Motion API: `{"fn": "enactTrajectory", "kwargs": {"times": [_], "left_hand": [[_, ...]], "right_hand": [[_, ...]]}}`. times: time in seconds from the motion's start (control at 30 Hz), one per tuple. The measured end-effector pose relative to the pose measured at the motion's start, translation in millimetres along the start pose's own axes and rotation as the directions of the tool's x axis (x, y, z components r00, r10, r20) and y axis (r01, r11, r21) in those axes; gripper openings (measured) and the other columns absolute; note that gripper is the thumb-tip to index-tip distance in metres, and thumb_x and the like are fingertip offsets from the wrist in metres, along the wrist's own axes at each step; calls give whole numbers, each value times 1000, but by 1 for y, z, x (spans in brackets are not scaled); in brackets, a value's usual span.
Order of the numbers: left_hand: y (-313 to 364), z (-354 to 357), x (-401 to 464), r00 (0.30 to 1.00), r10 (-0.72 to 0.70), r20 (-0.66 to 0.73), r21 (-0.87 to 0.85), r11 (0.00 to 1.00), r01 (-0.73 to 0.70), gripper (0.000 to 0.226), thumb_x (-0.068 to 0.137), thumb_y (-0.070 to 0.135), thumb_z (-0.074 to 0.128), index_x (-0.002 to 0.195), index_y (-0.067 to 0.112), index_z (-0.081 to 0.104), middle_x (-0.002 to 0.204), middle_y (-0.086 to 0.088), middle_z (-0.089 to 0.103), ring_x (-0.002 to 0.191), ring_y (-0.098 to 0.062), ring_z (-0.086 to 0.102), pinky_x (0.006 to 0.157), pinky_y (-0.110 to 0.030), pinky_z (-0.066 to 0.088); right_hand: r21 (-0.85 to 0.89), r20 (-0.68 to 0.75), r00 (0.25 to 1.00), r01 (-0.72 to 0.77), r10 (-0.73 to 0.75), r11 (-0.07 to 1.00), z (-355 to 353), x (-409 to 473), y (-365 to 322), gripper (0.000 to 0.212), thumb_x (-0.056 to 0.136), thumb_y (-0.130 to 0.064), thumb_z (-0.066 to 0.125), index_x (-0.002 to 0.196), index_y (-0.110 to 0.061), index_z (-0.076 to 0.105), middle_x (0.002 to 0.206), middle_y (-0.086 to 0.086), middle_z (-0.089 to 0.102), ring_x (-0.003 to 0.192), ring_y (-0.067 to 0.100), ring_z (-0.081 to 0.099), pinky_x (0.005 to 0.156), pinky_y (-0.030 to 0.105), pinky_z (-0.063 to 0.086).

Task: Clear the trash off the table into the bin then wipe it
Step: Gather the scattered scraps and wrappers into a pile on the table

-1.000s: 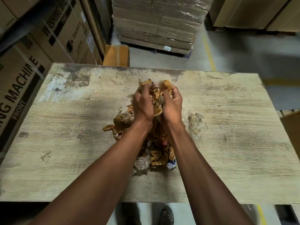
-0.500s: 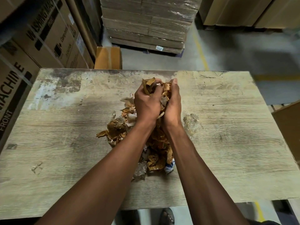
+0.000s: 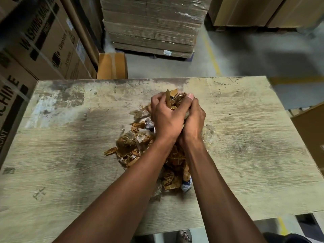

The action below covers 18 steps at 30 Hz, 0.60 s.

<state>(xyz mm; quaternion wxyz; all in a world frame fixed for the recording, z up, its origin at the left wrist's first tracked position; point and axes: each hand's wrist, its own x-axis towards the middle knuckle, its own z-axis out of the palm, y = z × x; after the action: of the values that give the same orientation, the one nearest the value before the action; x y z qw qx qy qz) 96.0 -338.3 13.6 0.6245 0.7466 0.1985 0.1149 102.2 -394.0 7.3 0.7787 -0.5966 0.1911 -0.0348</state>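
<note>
Your left hand point(image 3: 164, 118) and right hand point(image 3: 193, 118) clamp together on crumpled trash point(image 3: 129, 148) mid-table point(image 3: 254, 155). It looks light, springy, slippery; squeeze from both sides, scooping underneath loose scraps.

A crumpled heap of brown tape and clear plastic trash point(image 3: 129, 151) lies mid-table point(image 3: 254, 155), its top bunched upward; a clear scrap point(image 3: 207, 135), perhaps cellophane, lies just right.

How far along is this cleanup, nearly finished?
Not nearly. Nothing looks binned yet, and no bin is in view. In hand: the left hand and right hand squeeze crumpled brown tape together. Left: loose scraps on the table, then wiping its stained top.
</note>
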Motion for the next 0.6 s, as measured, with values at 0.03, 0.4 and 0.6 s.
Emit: {"fn": "enactTrajectory", "kwargs": {"times": [0.03,0.4,0.6], "left_hand": [[-1,0,0,1000,15,2,31,999,-15,55,82,70,77,113,25,71,133,11,48,131,-13,39,117,-39,43],[10,5,0,1000,4,13,-134,991,-3,24,85,47,84,98,30,74,93,11,80,89,-6,76,87,-36,62],[14,26,-4,994,-28,105,-241,969,53,9,93,19,81,96,26,77,92,11,82,87,-6,79,80,-22,58]], "right_hand": [[21,-8,1000,2,-2,1000,1,0,1,39,113,-30,51,84,-18,74,76,-3,71,77,15,65,77,37,54],[163,-10,1000,2,0,987,1,18,5,37,110,-28,53,120,3,71,101,11,74,94,22,69,91,42,56],[228,54,999,-4,-8,974,-22,24,-3,54,96,-55,60,121,-11,78,123,13,76,123,32,69,119,57,47]]}}
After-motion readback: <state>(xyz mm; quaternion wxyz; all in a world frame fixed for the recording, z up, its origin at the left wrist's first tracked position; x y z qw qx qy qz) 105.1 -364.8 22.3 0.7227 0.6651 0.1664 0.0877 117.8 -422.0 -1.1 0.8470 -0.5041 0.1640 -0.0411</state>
